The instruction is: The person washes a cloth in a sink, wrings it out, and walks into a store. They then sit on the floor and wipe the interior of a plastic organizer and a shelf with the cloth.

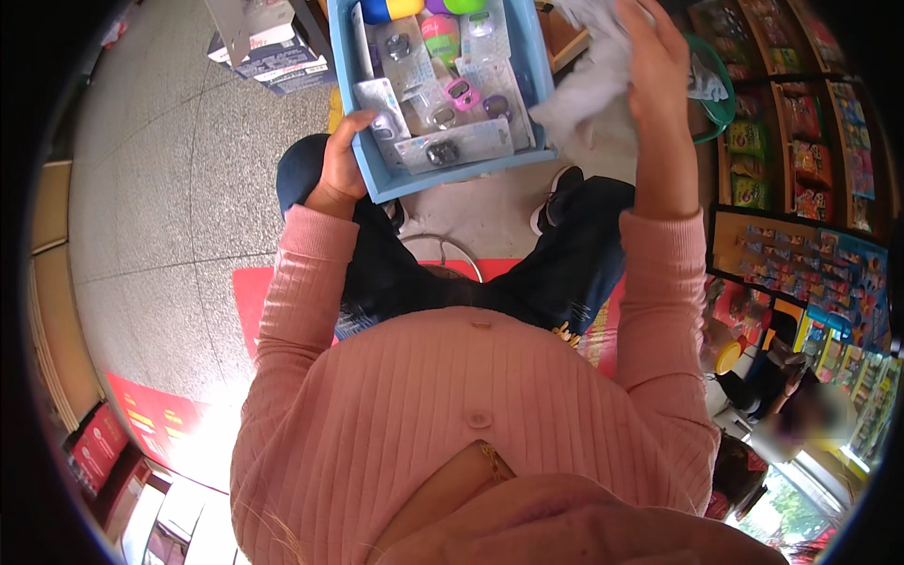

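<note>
My left hand (341, 162) grips the left wall of a light blue plastic tray (466, 171). In the tray lie several small carded items (460, 93) in pink, black, purple and pale colours, with a pink-and-green object (441, 38) and other bright pieces at the back. At the upper right, my right hand (656, 71) is closed on a crumpled pale grey cloth (589, 75), just beside the tray's right side. My knees are spread below the tray.
Printed cardboard boxes (271, 56) stand at upper left, a wooden crate (563, 47) behind the cloth. A green basket (720, 118) is right of my right hand, before shelves of snack packets (808, 151). Another person (782, 395), partly blurred, is at lower right.
</note>
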`<move>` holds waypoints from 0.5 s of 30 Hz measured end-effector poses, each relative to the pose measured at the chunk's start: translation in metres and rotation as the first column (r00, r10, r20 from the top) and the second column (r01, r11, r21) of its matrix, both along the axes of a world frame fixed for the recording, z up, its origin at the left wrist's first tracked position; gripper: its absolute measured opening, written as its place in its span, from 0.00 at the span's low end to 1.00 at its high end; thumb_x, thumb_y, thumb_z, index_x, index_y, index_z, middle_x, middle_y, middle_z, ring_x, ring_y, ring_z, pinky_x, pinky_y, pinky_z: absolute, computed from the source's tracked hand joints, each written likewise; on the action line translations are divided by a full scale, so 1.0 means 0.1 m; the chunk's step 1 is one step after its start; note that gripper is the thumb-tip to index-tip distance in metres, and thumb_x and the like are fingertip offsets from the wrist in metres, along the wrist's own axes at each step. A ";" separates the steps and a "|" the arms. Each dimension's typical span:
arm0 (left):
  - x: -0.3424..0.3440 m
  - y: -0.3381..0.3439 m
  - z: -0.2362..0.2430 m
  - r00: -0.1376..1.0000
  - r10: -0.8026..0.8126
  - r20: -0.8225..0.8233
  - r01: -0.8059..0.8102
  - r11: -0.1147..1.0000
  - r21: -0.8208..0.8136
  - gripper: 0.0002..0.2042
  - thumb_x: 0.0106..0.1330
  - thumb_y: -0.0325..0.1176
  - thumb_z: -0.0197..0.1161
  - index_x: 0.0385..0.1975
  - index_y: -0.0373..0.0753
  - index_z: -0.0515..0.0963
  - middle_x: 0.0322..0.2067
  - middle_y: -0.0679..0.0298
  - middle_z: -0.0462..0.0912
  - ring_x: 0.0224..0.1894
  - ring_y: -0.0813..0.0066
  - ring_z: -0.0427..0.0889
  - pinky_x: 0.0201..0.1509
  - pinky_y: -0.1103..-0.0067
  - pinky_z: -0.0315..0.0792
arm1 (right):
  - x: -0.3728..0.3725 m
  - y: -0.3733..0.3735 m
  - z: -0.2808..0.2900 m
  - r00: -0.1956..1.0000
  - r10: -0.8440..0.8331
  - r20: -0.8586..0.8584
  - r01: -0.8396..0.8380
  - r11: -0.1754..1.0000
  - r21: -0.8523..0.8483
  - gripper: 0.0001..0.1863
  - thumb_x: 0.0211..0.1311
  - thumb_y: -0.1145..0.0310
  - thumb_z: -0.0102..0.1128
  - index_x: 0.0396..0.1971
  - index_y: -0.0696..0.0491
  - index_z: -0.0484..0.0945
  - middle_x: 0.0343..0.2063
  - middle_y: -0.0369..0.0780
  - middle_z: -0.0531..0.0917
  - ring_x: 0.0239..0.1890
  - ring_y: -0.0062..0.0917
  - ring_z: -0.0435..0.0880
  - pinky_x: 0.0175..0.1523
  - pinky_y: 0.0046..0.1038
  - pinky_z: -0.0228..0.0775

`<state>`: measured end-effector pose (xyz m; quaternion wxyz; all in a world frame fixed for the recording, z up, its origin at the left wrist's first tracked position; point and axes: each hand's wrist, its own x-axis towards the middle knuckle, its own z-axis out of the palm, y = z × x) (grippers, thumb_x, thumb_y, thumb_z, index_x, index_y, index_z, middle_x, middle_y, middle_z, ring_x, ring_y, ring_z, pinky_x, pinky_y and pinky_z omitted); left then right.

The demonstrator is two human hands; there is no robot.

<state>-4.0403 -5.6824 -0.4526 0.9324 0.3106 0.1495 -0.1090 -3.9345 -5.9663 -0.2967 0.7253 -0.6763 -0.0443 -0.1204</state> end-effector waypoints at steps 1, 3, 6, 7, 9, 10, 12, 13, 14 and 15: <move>-0.01 0.01 0.00 1.000 0.006 -0.009 -0.006 1.000 0.016 0.16 0.58 0.39 0.57 0.42 0.34 0.75 0.33 0.58 0.80 0.35 0.64 0.80 0.45 0.68 0.76 | 0.12 0.08 0.01 0.988 0.122 0.097 -0.115 0.990 -0.075 0.14 0.60 0.69 0.59 0.44 0.60 0.77 0.37 0.42 0.82 0.41 0.30 0.81 0.49 0.26 0.70; -0.02 0.00 0.03 1.000 0.011 -0.023 -0.010 1.000 0.026 0.16 0.58 0.38 0.57 0.42 0.34 0.75 0.32 0.58 0.80 0.35 0.63 0.80 0.45 0.68 0.76 | 0.29 0.25 0.04 0.940 0.220 0.261 -0.122 0.930 -0.346 0.16 0.59 0.68 0.60 0.45 0.60 0.77 0.38 0.40 0.81 0.41 0.28 0.80 0.49 0.26 0.70; -0.04 0.00 0.06 1.000 0.019 -0.022 -0.019 1.000 0.009 0.16 0.57 0.37 0.57 0.42 0.34 0.74 0.32 0.57 0.80 0.34 0.63 0.80 0.44 0.68 0.76 | 0.36 0.36 -0.06 0.881 0.265 0.392 0.100 0.705 -0.702 0.17 0.59 0.67 0.61 0.47 0.58 0.76 0.41 0.40 0.80 0.42 0.26 0.80 0.49 0.26 0.70; -0.03 -0.01 0.05 1.000 0.020 -0.008 -0.020 1.000 0.003 0.16 0.57 0.37 0.57 0.42 0.34 0.74 0.32 0.57 0.80 0.35 0.63 0.80 0.44 0.68 0.76 | 0.34 0.25 -0.27 0.875 0.310 0.372 0.091 0.650 -0.754 0.15 0.61 0.67 0.59 0.47 0.56 0.77 0.43 0.41 0.80 0.43 0.27 0.80 0.49 0.26 0.70; -0.01 0.00 0.01 0.998 0.061 -0.004 -0.061 0.998 -0.002 0.16 0.57 0.36 0.57 0.42 0.35 0.74 0.32 0.57 0.80 0.35 0.63 0.80 0.44 0.67 0.76 | 0.11 0.27 -0.31 0.962 0.265 0.070 -0.134 0.678 -0.722 0.11 0.61 0.68 0.58 0.43 0.53 0.80 0.41 0.41 0.80 0.41 0.26 0.80 0.48 0.24 0.69; 0.01 0.01 -0.07 0.999 0.041 0.030 -0.040 0.999 -0.024 0.16 0.57 0.36 0.57 0.42 0.35 0.74 0.33 0.57 0.80 0.35 0.63 0.80 0.43 0.67 0.76 | -0.01 0.21 -0.34 0.944 0.302 0.134 -0.104 0.655 -0.748 0.12 0.61 0.69 0.59 0.43 0.55 0.80 0.41 0.41 0.81 0.42 0.26 0.79 0.48 0.24 0.70; 0.02 0.02 -0.14 0.997 0.062 0.045 -0.062 0.998 -0.014 0.16 0.58 0.36 0.57 0.43 0.34 0.74 0.34 0.57 0.80 0.36 0.62 0.81 0.44 0.67 0.77 | -0.20 0.01 -0.56 0.888 0.390 0.245 -0.054 0.617 -0.785 0.13 0.59 0.70 0.60 0.43 0.58 0.79 0.43 0.40 0.81 0.45 0.25 0.79 0.48 0.25 0.70; 0.00 0.01 -0.12 0.997 0.057 0.050 -0.057 0.998 0.002 0.16 0.57 0.34 0.56 0.45 0.35 0.73 0.35 0.58 0.79 0.36 0.64 0.80 0.44 0.69 0.77 | -0.35 -0.04 -0.62 0.911 0.363 0.198 -0.097 0.652 -0.752 0.12 0.59 0.70 0.60 0.42 0.58 0.80 0.43 0.39 0.81 0.45 0.25 0.79 0.49 0.25 0.69; 0.00 0.00 -0.05 0.997 0.051 0.058 -0.052 0.999 0.015 0.17 0.57 0.32 0.56 0.47 0.36 0.72 0.35 0.59 0.79 0.36 0.67 0.80 0.44 0.71 0.76 | -0.52 -0.08 -0.65 0.929 0.339 0.150 -0.134 0.684 -0.717 0.11 0.59 0.70 0.60 0.41 0.57 0.80 0.43 0.38 0.81 0.45 0.24 0.78 0.49 0.24 0.69; -0.01 -0.02 -0.01 0.997 0.046 0.065 -0.048 0.998 0.029 0.18 0.56 0.30 0.56 0.48 0.37 0.71 0.36 0.60 0.78 0.37 0.69 0.79 0.43 0.72 0.76 | -0.63 -0.11 -0.65 0.943 0.317 0.100 -0.169 0.716 -0.677 0.10 0.58 0.71 0.60 0.39 0.56 0.81 0.43 0.37 0.81 0.46 0.24 0.77 0.50 0.24 0.68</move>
